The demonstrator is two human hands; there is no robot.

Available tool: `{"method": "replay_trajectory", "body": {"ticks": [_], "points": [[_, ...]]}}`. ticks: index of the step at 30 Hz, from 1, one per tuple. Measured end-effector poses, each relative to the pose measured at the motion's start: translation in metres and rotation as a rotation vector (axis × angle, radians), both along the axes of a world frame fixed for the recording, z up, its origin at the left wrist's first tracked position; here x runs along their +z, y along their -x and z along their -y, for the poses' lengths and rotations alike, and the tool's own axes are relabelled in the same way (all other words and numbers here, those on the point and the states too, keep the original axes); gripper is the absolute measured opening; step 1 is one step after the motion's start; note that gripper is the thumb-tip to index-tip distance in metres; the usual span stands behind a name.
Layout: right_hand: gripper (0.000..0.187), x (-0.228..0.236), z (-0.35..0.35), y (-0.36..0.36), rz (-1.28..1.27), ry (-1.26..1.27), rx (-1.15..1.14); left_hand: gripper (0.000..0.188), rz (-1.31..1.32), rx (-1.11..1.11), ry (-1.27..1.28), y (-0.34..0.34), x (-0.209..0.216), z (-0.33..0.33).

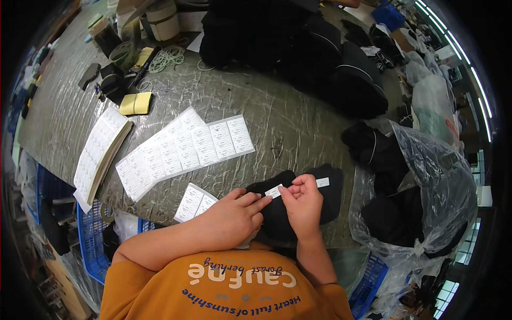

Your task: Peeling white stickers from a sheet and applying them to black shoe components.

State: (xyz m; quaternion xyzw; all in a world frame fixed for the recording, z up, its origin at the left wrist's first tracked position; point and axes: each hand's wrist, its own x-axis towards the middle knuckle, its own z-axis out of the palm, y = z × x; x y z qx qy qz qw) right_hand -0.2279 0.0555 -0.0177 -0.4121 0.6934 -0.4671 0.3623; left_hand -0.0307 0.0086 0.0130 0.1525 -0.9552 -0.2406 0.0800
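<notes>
My right hand [304, 205] pinches the right end of a small white printed label [273, 191] between thumb and forefinger. The label lies over a black fabric piece [277, 226] near the table's front edge. The forefinger of my left hand [237, 216] reaches to the label's left end, its fingers stretched over the black fabric. Just right of my right hand, another black piece [333, 205] bears a similar white label [322, 182]. A small sheet of labels [192, 204] sits partly hidden by my left forearm.
Label sheets [184, 146] fan across the table, with a thick label stack [101, 154] at left. Yellow paper [135, 103], cord [166, 58] and jars [104, 34] stand farther back. Bundled black fabric [352, 80] piles up behind; a clear plastic bag [426, 160] lies right, blue baskets [93, 234] below.
</notes>
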Motion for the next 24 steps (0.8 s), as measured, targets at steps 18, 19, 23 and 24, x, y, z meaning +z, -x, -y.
{"method": "replay_trajectory", "body": {"ticks": [18,19,23,24], "points": [[0.009,0.003,-0.002,0.034,-0.047,-0.038,-0.042,0.020,-0.146,0.050,-0.160,-0.008,0.002,0.001],[0.009,0.003,-0.002,0.034,0.004,-0.046,-0.048,0.020,-0.152,0.051,-0.172,-0.008,0.002,0.001],[0.011,-0.011,-0.006,0.032,-0.042,0.020,-0.025,0.021,-0.160,0.051,-0.181,-0.010,0.001,0.000],[0.011,-0.011,-0.007,0.032,-0.073,0.014,-0.011,0.021,-0.157,0.044,-0.173,-0.010,0.000,0.000]]}}
